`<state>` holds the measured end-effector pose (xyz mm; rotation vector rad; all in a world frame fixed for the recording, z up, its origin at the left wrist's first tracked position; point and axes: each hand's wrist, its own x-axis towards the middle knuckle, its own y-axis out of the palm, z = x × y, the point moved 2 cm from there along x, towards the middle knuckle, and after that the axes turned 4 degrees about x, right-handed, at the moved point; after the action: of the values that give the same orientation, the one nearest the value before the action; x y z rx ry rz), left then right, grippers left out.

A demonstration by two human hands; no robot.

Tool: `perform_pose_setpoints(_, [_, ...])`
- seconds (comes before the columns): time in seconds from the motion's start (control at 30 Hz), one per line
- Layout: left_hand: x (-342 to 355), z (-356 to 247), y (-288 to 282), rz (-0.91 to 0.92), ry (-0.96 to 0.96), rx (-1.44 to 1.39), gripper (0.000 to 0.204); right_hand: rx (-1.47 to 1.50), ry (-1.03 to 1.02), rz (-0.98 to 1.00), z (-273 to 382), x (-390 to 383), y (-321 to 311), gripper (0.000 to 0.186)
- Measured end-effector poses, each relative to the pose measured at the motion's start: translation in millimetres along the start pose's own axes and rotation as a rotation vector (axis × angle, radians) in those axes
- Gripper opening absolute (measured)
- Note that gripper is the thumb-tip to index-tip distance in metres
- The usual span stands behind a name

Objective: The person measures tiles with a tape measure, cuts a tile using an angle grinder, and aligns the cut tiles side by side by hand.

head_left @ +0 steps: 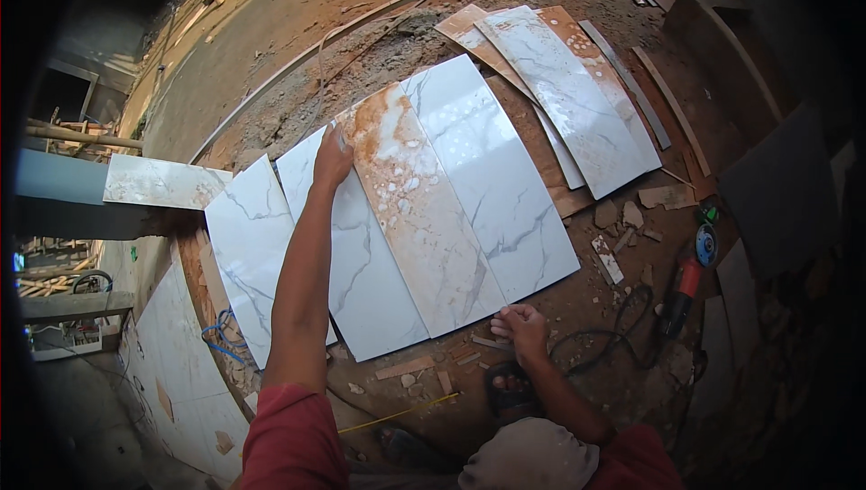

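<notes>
My left hand (pixel 334 158) reaches forward and is closed round the far left corner of a mud-stained, marble-patterned tile strip (pixel 401 192). That strip lies over a large white tile (pixel 487 165) with grey veins. Left of it is another white veined tile (pixel 352 255). My right hand (pixel 523 328) is at the strip's near right corner, its fingers curled together beside the tile edge; what they pinch, if anything, cannot be made out.
Further tile pieces (pixel 577 102) lie stacked at the far right. An angle grinder (pixel 690 278) with its cord rests on the dirt to the right. Another white tile (pixel 253 246) lies at the left. Broken tile bits (pixel 609 260) and a yellow tape measure (pixel 397 412) lie nearby.
</notes>
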<state>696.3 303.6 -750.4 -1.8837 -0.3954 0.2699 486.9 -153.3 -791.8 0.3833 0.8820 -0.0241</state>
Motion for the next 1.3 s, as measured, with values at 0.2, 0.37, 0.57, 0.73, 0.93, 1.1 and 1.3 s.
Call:
perform_pose_setpoints(0.2, [44, 19, 8, 0.002, -0.022, 0.083, 0.056, 0.022, 0.015, -0.055, 5, -3, 7, 0.023])
perform_pose_setpoints(0.37, [70, 38, 10, -0.018, -0.064, 0.154, 0.041, 0.046, 0.021, -0.078, 6, -3, 12, 0.021])
perform_pose_setpoints(0.57, [74, 35, 8, -0.050, -0.068, 0.080, 0.039, 0.062, 0.032, -0.084, 8, -2, 12, 0.017])
perform_pose_setpoints(0.73, [74, 36, 11, -0.078, -0.072, 0.035, 0.039, 0.068, 0.027, -0.103, 7, 0, 12, 0.016])
perform_pose_setpoints(0.93, [75, 42, 10, -0.067, -0.090, -0.009, 0.039, 0.055, 0.035, -0.096, 6, 0, 11, 0.018])
perform_pose_setpoints(1.1, [67, 38, 13, -0.069, -0.075, -0.007, 0.040, 0.065, 0.030, -0.106, 0, -1, 9, 0.016])
perform_pose_setpoints(1.3, [57, 48, 10, -0.006, -0.050, -0.127, 0.060, 0.039, 0.032, -0.077, 2, -1, 12, 0.018])
